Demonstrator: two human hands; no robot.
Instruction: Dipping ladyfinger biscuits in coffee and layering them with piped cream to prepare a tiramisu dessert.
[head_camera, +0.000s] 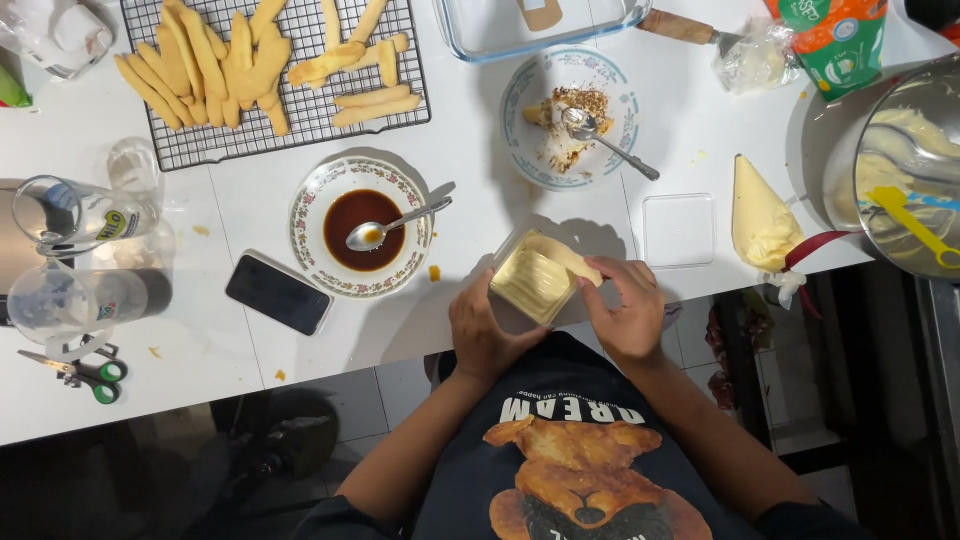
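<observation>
Container: one square clear tub (541, 277) of ridged cream, at our 6 o'clock table edge, tilted, ridges running 1 to 7 o'clock.
Hands: our left hand (484, 335) and right hand (626, 312) each curl half-closed on its sides.
Lid: one, clear square (679, 230), 3 o'clock.
Bowls: two, one with syrup (361, 226), 9 o'clock.
Piping bag: one (760, 217).
Package: green-and-orange pouch (836, 42), 1 o'clock.

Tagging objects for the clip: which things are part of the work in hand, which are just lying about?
In use:
left hand
right hand
cream-filled square tub
square lid
piping bag
finger biscuits
bowl of dark liquid

Lying about:
phone
scissors
glass jugs
</observation>
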